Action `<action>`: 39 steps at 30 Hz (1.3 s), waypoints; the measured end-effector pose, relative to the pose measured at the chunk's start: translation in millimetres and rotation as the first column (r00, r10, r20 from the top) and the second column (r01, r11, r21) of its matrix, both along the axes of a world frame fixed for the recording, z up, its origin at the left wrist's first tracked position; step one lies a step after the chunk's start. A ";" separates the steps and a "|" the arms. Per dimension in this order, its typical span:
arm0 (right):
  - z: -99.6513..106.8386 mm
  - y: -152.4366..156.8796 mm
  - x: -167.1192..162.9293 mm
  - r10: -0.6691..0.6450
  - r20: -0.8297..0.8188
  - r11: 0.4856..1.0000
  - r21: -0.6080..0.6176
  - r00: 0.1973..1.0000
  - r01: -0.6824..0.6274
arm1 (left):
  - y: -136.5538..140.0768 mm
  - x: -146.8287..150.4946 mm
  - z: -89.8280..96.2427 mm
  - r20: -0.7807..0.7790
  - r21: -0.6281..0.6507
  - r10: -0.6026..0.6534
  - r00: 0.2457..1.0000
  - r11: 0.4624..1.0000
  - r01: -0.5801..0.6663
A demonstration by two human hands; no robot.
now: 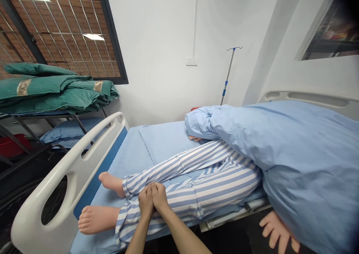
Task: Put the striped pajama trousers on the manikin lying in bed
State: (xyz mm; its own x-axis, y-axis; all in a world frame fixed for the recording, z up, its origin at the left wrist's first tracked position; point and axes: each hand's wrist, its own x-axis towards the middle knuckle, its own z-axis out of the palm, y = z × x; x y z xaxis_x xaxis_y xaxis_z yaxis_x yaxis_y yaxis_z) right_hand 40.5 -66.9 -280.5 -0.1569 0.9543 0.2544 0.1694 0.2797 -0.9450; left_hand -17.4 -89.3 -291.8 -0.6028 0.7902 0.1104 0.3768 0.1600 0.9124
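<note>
Head view: left hand (145,202) and right hand (159,195), near 7 o'clock, curl into fists pressed side by side above the near shin; cannot tell whether they pinch cloth. Blue quilt (303,149) heaped toward 3 o'clock, probably so the striped legs (221,188) lie uncovered, within reach. Legs on bed (127,157), below centre; long axis roughly 9-to-3, bare feet (99,219) pointing to 9.

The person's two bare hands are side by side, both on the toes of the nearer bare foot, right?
Not quite. The left hand and right hand are side by side, but the head view shows them at the lower legs of the blue-and-white striped cloth trousers, not on the toes of the nearer bare foot.
</note>
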 end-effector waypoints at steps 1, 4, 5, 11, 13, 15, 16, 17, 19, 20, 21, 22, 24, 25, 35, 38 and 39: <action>6.2 2.4 3.5 -0.003 0.027 1.000 0.027 1.000 0.003 | 0.0 0.3 0.3 -0.004 -0.006 -0.023 1.000 1.000 0.023; 22.7 8.6 15.1 -0.024 0.104 0.990 0.140 0.994 0.009 | 0.7 2.0 2.1 -0.030 -0.008 -0.053 0.998 0.999 0.053; 24.8 9.3 18.2 -0.029 0.122 0.987 0.163 0.992 0.008 | 0.7 2.4 2.2 -0.037 -0.002 -0.053 0.998 0.999 0.052; -1.1 -0.6 21.6 -0.065 0.269 0.982 0.187 0.961 0.014 | 1.1 1.1 1.7 -0.033 0.003 -0.059 0.998 0.998 0.059; -8.0 -1.1 20.6 -0.074 0.256 0.984 0.179 0.964 0.028 | 5.1 2.1 7.4 -0.018 -0.028 -0.087 0.996 0.996 0.086; -9.1 1.9 20.8 -0.057 0.195 0.990 0.140 0.979 0.029 | 11.1 6.0 16.3 -0.009 -0.026 -0.124 0.992 0.992 0.123; -8.4 4.0 21.3 -0.047 0.159 0.992 0.119 0.986 0.028 | 14.3 8.9 20.5 -0.017 -0.020 -0.131 0.991 0.991 0.130; -7.4 6.0 21.9 -0.044 0.124 0.994 0.103 0.991 0.031 | 17.1 11.9 23.7 -0.036 -0.012 -0.119 0.992 0.993 0.119; -6.3 8.2 23.1 -0.060 0.073 0.995 0.078 0.996 0.055 | 20.8 17.0 24.6 -0.095 0.000 -0.056 0.994 0.998 0.056; -6.5 8.3 23.4 -0.073 0.060 0.995 0.070 0.996 0.069 | 21.5 18.3 21.8 -0.137 -0.006 -0.034 0.990 0.999 0.033; -7.1 7.6 23.4 -0.083 0.055 0.995 0.068 0.995 0.079 | 21.6 18.6 17.1 -0.190 -0.016 -0.026 0.981 1.000 0.023; -7.8 6.6 23.1 -0.089 0.058 0.994 0.070 0.994 0.085 | 21.1 17.9 11.1 -0.252 -0.030 -0.035 0.967 0.999 0.028; -8.7 4.5 22.1 -0.101 0.081 0.992 0.086 0.992 0.094 | 19.7 14.7 -1.6 -0.386 -0.075 -0.090 0.918 0.995 0.066; -8.1 3.9 21.7 -0.111 0.100 0.990 0.094 0.989 0.102 | 18.9 12.9 -6.8 -0.441 -0.097 -0.114 0.890 0.992 0.079; 15.8 12.0 38.2 -0.148 0.232 0.972 0.215 0.961 0.097 | 12.1 20.3 -4.0 -0.375 -0.184 -0.147 0.915 0.979 0.082; 6.8 10.6 39.1 -0.152 0.266 0.976 0.190 0.952 0.103 | 10.6 22.5 -1.2 -0.349 -0.156 -0.140 0.926 0.984 0.090; 3.3 10.2 38.7 -0.157 0.277 0.977 0.184 0.948 0.108 | 10.4 23.0 0.1 -0.337 -0.146 -0.126 0.933 0.986 0.081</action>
